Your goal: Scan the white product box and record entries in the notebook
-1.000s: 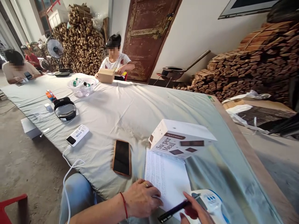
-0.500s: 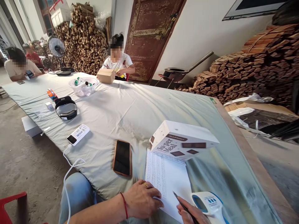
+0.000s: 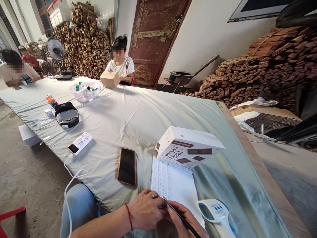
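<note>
tablecloth (image 3: 138,122) spreads wide to far edges beyond right hand (image 3: 190,217) gripping pen (image 3: 180,215).

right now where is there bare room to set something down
Bare cloth spans the middle, between the basin, phone and Super Meal box; more lies right of that box. Crowded: around left hand, right hand, pen and paper.

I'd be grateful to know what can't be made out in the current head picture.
All in the head view:
Writing on the paper: too small to read.
Far edge of the paper: hidden by the Su-per Meal box.
Some fingertips of the left hand: hidden behind the right hand.
Rear end of the black pen: cut off by the bottom edge.
</note>
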`<action>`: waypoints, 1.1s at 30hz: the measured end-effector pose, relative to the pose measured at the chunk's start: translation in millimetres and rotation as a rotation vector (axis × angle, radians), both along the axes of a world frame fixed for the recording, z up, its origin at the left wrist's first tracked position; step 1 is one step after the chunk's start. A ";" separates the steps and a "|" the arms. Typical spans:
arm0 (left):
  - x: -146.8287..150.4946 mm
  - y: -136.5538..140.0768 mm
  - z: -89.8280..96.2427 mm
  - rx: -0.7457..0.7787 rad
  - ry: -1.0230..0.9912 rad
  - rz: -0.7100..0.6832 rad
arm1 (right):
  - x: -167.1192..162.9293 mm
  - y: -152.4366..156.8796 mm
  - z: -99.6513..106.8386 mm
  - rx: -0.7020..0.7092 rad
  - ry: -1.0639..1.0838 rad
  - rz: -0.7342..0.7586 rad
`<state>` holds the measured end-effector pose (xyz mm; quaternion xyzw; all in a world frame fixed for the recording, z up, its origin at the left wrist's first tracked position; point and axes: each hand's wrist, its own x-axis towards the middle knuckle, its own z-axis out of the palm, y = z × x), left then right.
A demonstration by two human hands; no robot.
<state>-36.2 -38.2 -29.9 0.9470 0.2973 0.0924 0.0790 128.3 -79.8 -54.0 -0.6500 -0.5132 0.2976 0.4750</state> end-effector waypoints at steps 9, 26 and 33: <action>-2.1 0.5 3.6 0.012 -0.023 -0.010 | 20.6 -1.4 1.8 -0.015 -0.039 -0.082; -3.8 21.2 15.9 -0.025 -0.025 -0.087 | 8.3 0.7 20.4 0.106 -0.136 -0.069; -3.5 21.0 20.0 0.004 -0.025 -0.086 | 8.4 1.4 18.9 0.126 -0.185 -0.083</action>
